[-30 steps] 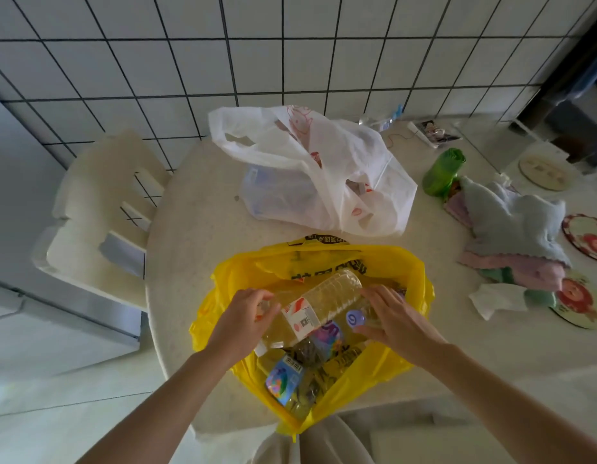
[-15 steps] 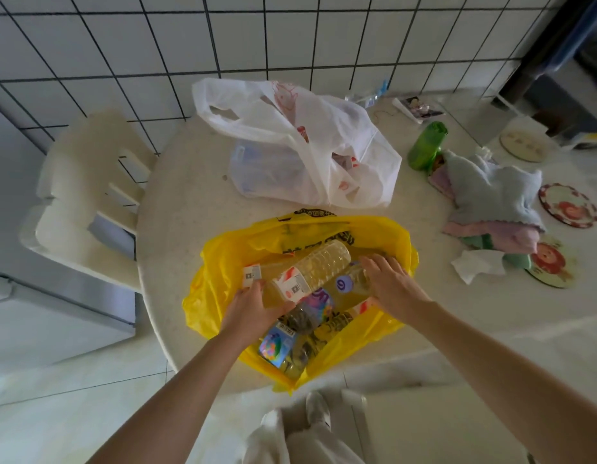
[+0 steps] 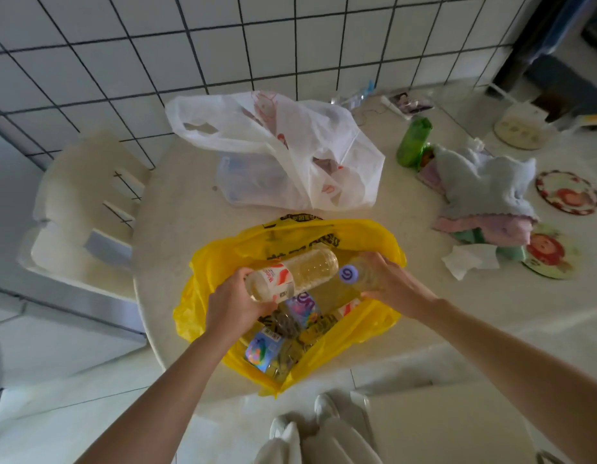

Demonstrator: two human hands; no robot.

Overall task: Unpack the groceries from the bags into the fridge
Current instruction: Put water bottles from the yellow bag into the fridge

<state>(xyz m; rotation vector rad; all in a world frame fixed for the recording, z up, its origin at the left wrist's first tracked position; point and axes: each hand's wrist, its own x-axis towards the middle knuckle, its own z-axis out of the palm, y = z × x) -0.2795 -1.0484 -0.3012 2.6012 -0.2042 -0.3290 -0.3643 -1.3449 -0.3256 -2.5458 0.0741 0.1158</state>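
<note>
Two clear bottles (image 3: 300, 272) tilted over open yellow bag (image 3: 217, 262).

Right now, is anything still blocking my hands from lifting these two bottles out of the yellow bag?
Nothing visible. The left hand grips the red-labelled bottle and the right hand grips the purple-capped bottle. Both lie on top of the other groceries, and the yellow bag is open above them.

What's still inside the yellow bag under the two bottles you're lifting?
Inside the yellow bag, below the bottles, lie a purple-labelled package, a blue holographic carton and dark loose items. Anything deeper is covered by these and the bag's folds.
</note>
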